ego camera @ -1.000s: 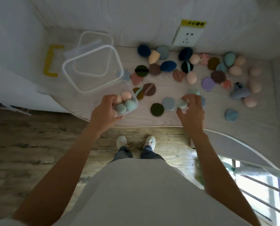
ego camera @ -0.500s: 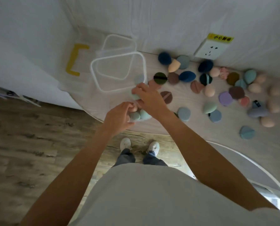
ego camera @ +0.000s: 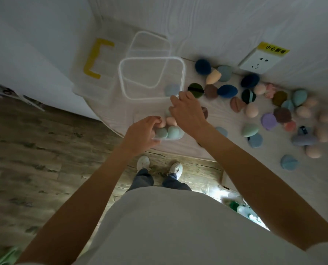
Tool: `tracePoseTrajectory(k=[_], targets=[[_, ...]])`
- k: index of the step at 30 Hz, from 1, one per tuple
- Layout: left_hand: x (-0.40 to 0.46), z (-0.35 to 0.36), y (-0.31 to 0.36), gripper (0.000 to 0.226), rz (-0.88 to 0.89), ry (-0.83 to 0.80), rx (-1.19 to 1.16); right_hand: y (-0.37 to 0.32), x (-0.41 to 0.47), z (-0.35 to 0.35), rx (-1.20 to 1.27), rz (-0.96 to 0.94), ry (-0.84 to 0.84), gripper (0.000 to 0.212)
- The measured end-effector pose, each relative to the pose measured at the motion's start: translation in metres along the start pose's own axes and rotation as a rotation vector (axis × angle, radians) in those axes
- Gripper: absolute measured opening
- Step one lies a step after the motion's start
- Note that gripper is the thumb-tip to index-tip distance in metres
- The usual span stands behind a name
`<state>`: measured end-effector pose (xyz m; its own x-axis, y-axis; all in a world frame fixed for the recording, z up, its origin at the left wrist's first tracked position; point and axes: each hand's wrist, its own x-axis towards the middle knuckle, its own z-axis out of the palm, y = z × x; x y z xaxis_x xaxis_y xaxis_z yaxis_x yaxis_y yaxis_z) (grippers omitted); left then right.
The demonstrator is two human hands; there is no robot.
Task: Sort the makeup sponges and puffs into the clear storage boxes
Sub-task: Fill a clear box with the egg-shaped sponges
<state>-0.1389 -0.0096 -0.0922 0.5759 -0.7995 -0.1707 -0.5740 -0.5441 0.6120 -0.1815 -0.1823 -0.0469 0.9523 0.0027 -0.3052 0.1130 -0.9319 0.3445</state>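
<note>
The table [ego camera: 207, 150], pale and round-edged, carries everything, so the whole sort stays within arm's reach of the person standing at its six o'clock edge. At about eleven o'clock sits the large clear storage box [ego camera: 182, 73], open-topped; it appears to hold a single bluish puff [ego camera: 172, 89] low at its right side. Behind it, toward twelve, a flat clear lid [ego camera: 149, 43] lies out of the way. From one to three o'clock the unsorted makeup sponges and puffs [ego camera: 270, 111] lie spread singly, probably so that each shape and colour can be read at a glance.

Nearest the body, at the table's near edge, is the small clear storage box [ego camera: 175, 137], already stacked with teal and peach egg-shaped sponges. The left hand [ego camera: 140, 133] curls round its left side, fingers over the rim, apparently to stop the light box sliding. The right hand [ego camera: 188, 113] hovers over its top with fingers bent down into the opening, as if pressing in or letting go of a sponge; whether it pinches one I cannot tell, as the hand's back hides the fingertips.
</note>
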Motion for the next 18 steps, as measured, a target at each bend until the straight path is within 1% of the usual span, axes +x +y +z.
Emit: tracePoseTrajectory(k=[2, 3, 5, 7, 9, 10, 11, 12, 14, 16, 18], targets=[[0.001, 0.0, 0.0, 0.067, -0.002, -0.013, 0.013, -0.003, 0.004, -0.008, 0.025, -0.011, -0.105, 0.031], [0.001, 0.0, 0.0, 0.068, -0.009, -0.016, 0.019, -0.004, 0.007, -0.008, 0.052, -0.032, -0.135, 0.037], [0.002, -0.001, 0.001, 0.068, -0.018, -0.021, 0.024, -0.004, 0.014, -0.006, 0.114, -0.03, -0.161, 0.039], [0.002, -0.001, 0.002, 0.069, -0.015, -0.02, 0.025, -0.003, 0.015, -0.008, 0.152, 0.029, -0.175, 0.04], [0.002, -0.001, 0.003, 0.07, 0.005, -0.021, 0.022, -0.002, 0.009, -0.007, 0.11, 0.083, -0.177, 0.043], [0.002, -0.001, 0.003, 0.071, 0.015, -0.02, 0.019, -0.001, 0.005, -0.006, 0.039, 0.113, -0.145, 0.042], [0.002, -0.001, 0.003, 0.072, 0.025, -0.02, 0.017, 0.001, 0.001, -0.007, 0.008, 0.134, -0.097, 0.036], [0.002, -0.001, 0.004, 0.072, 0.036, -0.02, 0.021, 0.003, 0.0, -0.005, 0.027, 0.136, -0.056, 0.029], [0.003, -0.001, 0.004, 0.072, 0.05, -0.023, 0.032, 0.003, -0.003, 0.005, 0.065, 0.121, -0.039, 0.02], [0.004, -0.001, 0.003, 0.071, 0.058, -0.03, 0.04, 0.004, -0.002, 0.014, 0.139, 0.138, -0.035, 0.021], [0.004, -0.002, 0.002, 0.072, 0.06, -0.038, 0.051, 0.005, -0.001, 0.02, 0.184, 0.144, 0.002, 0.022]])
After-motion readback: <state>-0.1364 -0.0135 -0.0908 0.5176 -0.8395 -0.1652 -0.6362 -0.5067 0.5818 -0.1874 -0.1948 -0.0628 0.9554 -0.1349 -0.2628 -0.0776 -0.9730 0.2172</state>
